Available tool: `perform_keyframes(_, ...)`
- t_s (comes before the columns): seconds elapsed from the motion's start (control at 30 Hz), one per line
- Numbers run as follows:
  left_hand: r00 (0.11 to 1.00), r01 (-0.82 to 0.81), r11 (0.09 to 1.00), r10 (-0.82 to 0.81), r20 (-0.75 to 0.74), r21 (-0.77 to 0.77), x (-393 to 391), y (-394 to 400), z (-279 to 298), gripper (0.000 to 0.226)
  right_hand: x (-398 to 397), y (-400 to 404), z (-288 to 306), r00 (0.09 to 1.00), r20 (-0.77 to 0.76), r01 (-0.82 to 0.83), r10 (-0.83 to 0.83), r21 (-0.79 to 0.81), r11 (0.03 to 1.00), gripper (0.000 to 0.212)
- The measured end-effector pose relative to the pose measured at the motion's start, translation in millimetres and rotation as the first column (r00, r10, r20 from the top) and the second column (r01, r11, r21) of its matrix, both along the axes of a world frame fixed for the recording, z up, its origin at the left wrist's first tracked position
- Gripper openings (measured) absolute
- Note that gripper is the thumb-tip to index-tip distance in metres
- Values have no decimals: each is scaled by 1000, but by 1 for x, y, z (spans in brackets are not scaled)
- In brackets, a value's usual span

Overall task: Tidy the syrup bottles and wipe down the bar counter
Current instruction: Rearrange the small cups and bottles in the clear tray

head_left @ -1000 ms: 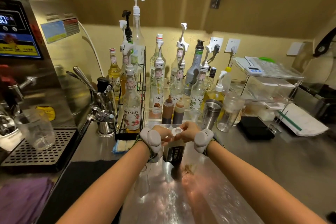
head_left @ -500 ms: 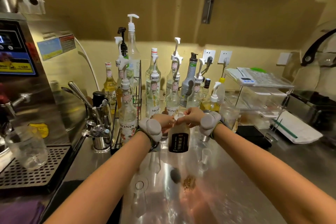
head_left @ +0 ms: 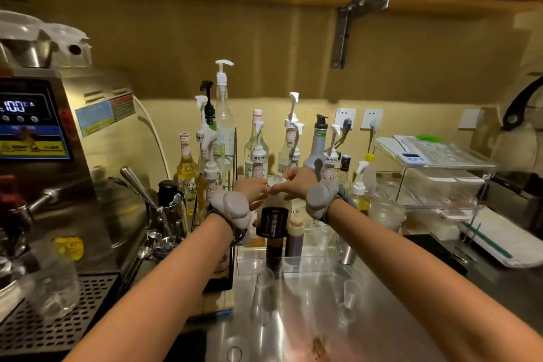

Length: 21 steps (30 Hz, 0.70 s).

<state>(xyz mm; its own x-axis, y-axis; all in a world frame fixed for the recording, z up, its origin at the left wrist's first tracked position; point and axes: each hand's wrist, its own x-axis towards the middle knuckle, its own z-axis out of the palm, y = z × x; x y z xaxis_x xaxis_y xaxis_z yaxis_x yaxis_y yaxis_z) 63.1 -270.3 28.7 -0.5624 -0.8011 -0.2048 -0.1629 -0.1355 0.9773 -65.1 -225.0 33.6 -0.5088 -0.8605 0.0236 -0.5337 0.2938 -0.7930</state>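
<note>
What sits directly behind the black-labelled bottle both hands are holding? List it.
Behind the black-labelled bottle, held by the left hand and right hand, stand Monin syrup bottles. A brown squeeze bottle stands beside it. The syrup bottles' lower halves are hidden by the hands.

The counter [head_left: 382, 317] is polished steel, glossy and mirror-like. The machine [head_left: 88, 185] at the left has a brushed metal shell. The syrup bottles [head_left: 258, 156] look like clear glass with white plastic pumps and paper labels. The rack [head_left: 435, 173] at the right is clear, shiny plastic.
</note>
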Motion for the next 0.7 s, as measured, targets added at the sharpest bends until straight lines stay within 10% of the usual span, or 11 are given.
perform_keyframes(0.7,972,-38,999,39,232,-5,-1,-58,-72,33,25,-61,-68,996,-85,28,-12,199,980,38)
